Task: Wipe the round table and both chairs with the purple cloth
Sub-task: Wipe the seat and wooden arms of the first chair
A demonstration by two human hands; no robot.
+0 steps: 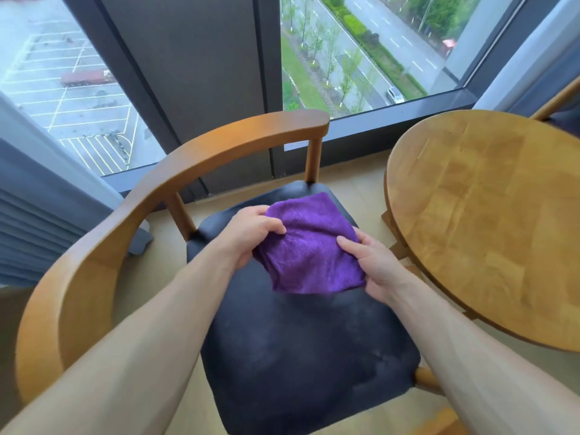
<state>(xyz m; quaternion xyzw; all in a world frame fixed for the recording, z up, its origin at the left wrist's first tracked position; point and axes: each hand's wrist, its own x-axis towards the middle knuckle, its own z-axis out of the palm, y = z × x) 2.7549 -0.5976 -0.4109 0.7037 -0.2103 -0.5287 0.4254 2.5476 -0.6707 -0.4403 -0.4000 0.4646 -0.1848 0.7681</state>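
Purple microfibre, folded into a thick pad, the purple cloth (309, 246) is held just above the dark seat of the near chair (301, 350), with the round wooden surface (489, 221) just to the right. The left hand (251, 235) pinches its left edge and the right hand (373, 265) grips its right corner, thumb on top. It looks soft, light and floppy, unlikely to slip; best held bunched in one palm, fingers spread over it.
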